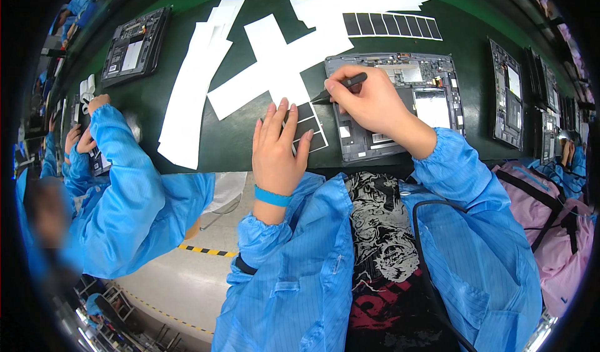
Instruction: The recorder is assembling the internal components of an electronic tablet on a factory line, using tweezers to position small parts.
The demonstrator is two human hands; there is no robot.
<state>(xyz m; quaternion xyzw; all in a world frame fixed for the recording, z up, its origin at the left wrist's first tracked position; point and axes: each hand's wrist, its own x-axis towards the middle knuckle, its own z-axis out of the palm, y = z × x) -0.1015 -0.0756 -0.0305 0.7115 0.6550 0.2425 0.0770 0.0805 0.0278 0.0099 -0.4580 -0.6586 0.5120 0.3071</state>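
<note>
My left hand (276, 149) lies with its fingers spread on a white-backed strip of black rectangular stickers (310, 127), pressing it on the dark green table. In my right hand (375, 99) is a pair of black tweezers (353, 81), pinched between thumb and fingers. Their tips touch or hover just over the strip's upper right edge; which, I cannot tell. Below and beside my right hand lies an opened laptop base (453, 77) with its circuit board and inner parts bare. My right wrist covers part of it.
Long white paper strips (200, 89) and crossed white sheets (269, 39) lie on the left and middle. Another sticker strip (394, 25) is at the back. Stacked laptop bases (134, 49) and more laptop bases (507, 95) flank me. A co-worker's blue sleeve (125, 183) is close on my left.
</note>
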